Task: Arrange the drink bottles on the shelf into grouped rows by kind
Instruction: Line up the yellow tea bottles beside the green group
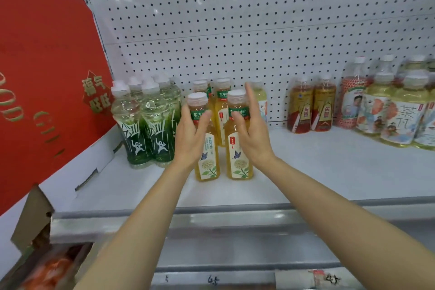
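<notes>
Head view: both bare hands are up at the white metal shelf (306, 172), palms facing each other across the front pair of yellow jasmine-tea bottles w/ white caps and green neck bands. The left hand (190, 134) sits on the outer side of the front-left yellow tea bottle (207, 160), fingers loosely spread, thumb crossing the bottle's upper label; it looks to be touching but not wrapped round, so no firm hold. The right hand (251, 129) stands flat and open, fingers straight up beside the front-right yellow tea bottle (239, 148), thumb across its neck band; whether the palm presses the bottle can't be told. Both bottles stand upright, long axis vertical, a small gap between them, w/ more of the same kind in a row behind. Just left, the green-and-clear bamboo-print bottles (148, 125) stand packed as a block, next to a red gift carton (47, 77). Well to the right: two amber bottles w/ red labels (310, 108), then a cluster of pale-yellow tea bottles w/ illustrated labels (400, 113). Likely step: squeezing the front pair together and squaring them w/ the row behind. The pair lies between the palms, each hand equally near its own bottle, so the push would go inward from both sides.
</notes>
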